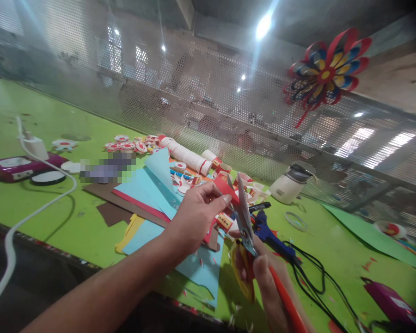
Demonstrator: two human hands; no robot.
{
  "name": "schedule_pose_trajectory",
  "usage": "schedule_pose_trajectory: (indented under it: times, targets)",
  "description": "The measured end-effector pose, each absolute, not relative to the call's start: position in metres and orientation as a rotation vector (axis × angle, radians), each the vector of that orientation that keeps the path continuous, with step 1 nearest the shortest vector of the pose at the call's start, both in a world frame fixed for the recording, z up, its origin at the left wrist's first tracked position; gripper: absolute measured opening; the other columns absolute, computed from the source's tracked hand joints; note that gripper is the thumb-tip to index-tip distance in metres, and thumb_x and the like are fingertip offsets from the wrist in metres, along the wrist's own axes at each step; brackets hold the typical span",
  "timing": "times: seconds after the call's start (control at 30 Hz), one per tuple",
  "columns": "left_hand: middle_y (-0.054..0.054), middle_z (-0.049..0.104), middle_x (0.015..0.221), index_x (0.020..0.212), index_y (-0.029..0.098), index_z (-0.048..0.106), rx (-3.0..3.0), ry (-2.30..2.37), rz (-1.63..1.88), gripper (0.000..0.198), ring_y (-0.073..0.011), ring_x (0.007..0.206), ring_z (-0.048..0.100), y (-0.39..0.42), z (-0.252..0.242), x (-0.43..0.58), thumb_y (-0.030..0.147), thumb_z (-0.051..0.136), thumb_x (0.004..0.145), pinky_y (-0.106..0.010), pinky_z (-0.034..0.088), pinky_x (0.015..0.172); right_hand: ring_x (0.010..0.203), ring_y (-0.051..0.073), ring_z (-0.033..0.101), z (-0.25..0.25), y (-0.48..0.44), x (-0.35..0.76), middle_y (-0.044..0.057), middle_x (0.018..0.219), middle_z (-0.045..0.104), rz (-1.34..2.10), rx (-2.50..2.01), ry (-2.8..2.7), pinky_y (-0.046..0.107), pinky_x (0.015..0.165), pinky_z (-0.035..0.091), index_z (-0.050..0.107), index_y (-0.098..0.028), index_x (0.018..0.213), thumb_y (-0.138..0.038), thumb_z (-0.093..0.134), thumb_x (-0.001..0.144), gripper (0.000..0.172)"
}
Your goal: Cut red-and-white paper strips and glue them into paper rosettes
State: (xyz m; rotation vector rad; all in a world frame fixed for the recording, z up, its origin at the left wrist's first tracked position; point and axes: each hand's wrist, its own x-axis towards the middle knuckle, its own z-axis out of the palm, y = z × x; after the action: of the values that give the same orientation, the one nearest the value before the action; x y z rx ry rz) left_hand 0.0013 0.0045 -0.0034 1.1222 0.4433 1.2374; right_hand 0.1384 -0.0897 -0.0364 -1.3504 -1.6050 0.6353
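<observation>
Left hand point(196, 213) pinches a red paper strip point(223, 186) between thumb and fingers, above the pile on the green table point(72, 226). Right hand point(265, 280) grips scissors point(244, 215) by the handles, blades pointing up, at strip's right end; can't tell if cutting. Light-blue paper point(203, 273) lies below left hand. Blue glue gun point(275, 239) just right of scissors, black marker point(260, 206) near its top. White jar point(287, 188) farther back, right.

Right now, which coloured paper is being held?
The red piece in the left hand, by the scissors; the blue sheets, brown sheets and green sheet lie on the table.
</observation>
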Motion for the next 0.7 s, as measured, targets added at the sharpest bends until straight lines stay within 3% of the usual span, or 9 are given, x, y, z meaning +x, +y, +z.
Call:
schedule_pose_trajectory:
  times: [0.7]
  targets:
    - [-0.002, 0.057, 0.066, 0.069, 0.013, 0.058, 1.159, 0.428, 1.239, 0.011, -0.0129, 0.066, 0.055, 0.0074, -0.0048, 0.0008, 0.021, 0.062, 0.075, -0.029, 0.045, 0.068, 0.053, 0.012, 0.039, -0.036, -0.0904, 0.1429, -0.002, 0.062, 0.043, 0.607, -1.36, -1.658, 0.026, 0.049, 0.031, 0.055, -0.017, 0.109, -0.063, 0.031, 0.088, 0.056]
